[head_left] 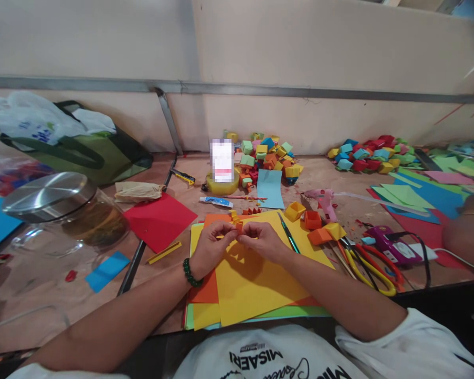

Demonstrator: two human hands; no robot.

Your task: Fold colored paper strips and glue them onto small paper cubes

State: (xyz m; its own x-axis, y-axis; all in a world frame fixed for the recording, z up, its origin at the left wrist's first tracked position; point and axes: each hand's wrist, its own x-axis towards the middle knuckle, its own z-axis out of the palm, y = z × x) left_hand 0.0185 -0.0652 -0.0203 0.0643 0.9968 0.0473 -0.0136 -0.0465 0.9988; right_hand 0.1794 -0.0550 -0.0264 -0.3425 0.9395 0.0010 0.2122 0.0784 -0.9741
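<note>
My left hand and my right hand meet above a stack of coloured paper, both pinching a small piece of orange paper between thumb and fingers. Much of that piece is hidden by my fingertips. A yellow sheet lies on top of the stack, with orange and green sheets showing under it. Just beyond my hands are small zigzag-folded orange strips. A dark pen-like tool rests on the yellow sheet, right of my right hand. Small folded yellow and orange paper boxes sit further right.
Scissors, a purple power adapter and a pink glue gun lie to the right. Piles of paper cubes stand at the back. On the left are a glass jar, a red sheet and a green bag. Another person's arm shows at right.
</note>
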